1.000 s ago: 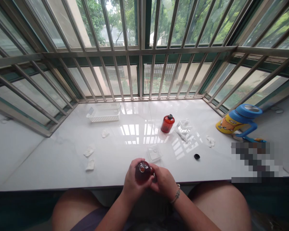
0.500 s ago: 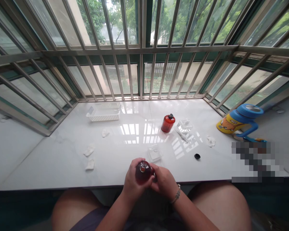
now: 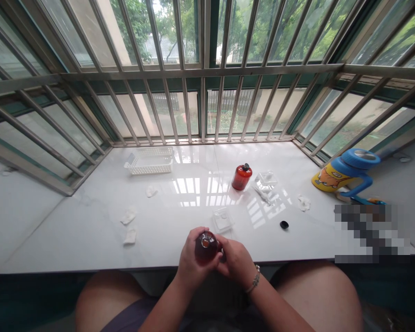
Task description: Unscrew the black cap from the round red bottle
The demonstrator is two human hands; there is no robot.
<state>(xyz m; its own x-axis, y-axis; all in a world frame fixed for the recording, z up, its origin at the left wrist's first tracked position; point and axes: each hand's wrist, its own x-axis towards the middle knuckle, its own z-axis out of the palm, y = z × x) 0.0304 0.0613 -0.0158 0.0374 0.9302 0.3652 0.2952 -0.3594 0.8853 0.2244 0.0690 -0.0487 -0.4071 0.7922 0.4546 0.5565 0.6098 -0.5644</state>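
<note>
While the left hand (image 3: pixel 189 260) cups a red bottle (image 3: pixel 204 256) at the surface (image 3: pixel 76 244)'s near edge, the right hand (image 3: pixel 235 259) pinches its side; probably stiff and slippery, it's best held round its middle.

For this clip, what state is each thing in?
Dark red container: gripped by left hand, right hand at its side
Red bottle: upright, black top on
Black cap: lying loose
Basket: upright
Jug: lid on
Far-right tissue: crumpled
Nearest clear box: open or shut, unclear
</note>
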